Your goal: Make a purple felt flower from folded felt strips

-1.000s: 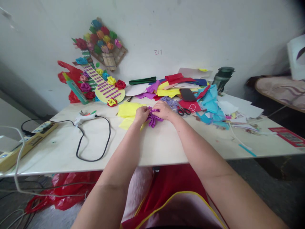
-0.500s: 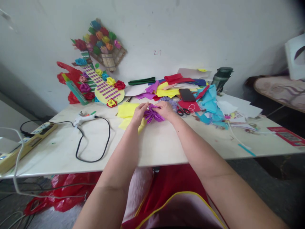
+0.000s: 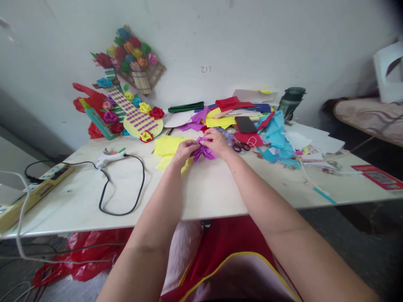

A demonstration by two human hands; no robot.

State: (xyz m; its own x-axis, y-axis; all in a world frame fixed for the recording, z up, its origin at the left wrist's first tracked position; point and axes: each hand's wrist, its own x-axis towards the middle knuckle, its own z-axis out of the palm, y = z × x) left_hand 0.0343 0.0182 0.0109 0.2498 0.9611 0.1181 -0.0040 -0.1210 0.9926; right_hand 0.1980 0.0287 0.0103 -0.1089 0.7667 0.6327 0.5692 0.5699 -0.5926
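Observation:
Between my two hands is a pleated, fanned-out purple paper flower [image 3: 204,154], held a little above the table. My left hand [image 3: 185,152] pinches its left side, fingers closed. From the right, my right hand [image 3: 216,144] grips its upper part between thumb and fingers. The fingertips hide the flower's middle. Yellow paper sheets [image 3: 168,145] lie under and beside my left hand. Black-handled scissors [image 3: 241,147] rest to the right of my right hand.
A glue gun [image 3: 110,158] with a looped black cord lies left, near a power strip [image 3: 40,191]. Paper-flower crafts [image 3: 141,121] and a glue bottle [image 3: 100,123] stand behind. Coloured paper, a phone [image 3: 245,124], blue paper [image 3: 273,134] and a dark bottle [image 3: 291,102] line the back right.
My fingers have shifted slightly on the purple flower, the right hand's rising a little over its top. The whole view has moved slightly.

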